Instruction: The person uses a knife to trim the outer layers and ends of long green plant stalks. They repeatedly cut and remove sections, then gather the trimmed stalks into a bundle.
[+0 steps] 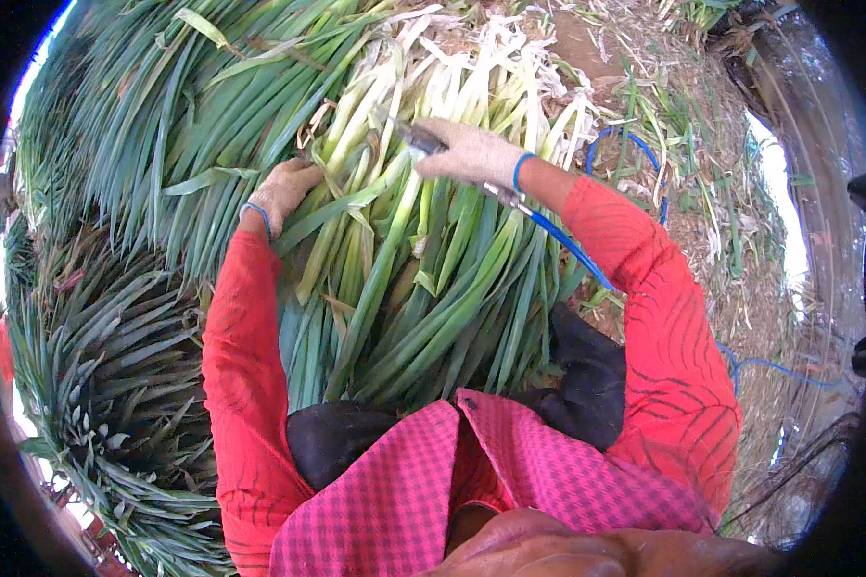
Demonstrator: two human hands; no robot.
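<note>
My right hand point(469, 153), in a light knitted glove, is closed on a metal air blow gun point(426, 138) fed by a blue hose point(566, 244). Its nozzle points left over the pale lower stems of green onions point(343, 130). Gloved too, my left hand point(285, 191) rests at the left side of these onions, its fingers partly hidden among the stems; whether it grips any cannot be told. The loose onions point(404, 238) lie before me, with white ends away from me and green leaves towards my lap.
A large heap of green onions point(180, 130) lies at the upper left, and another pile point(123, 360) at the left. Leaf scraps point(714, 180) litter the ground at the right, where the blue hose loops point(639, 141). Clear sheeting point(823, 144) borders the far right.
</note>
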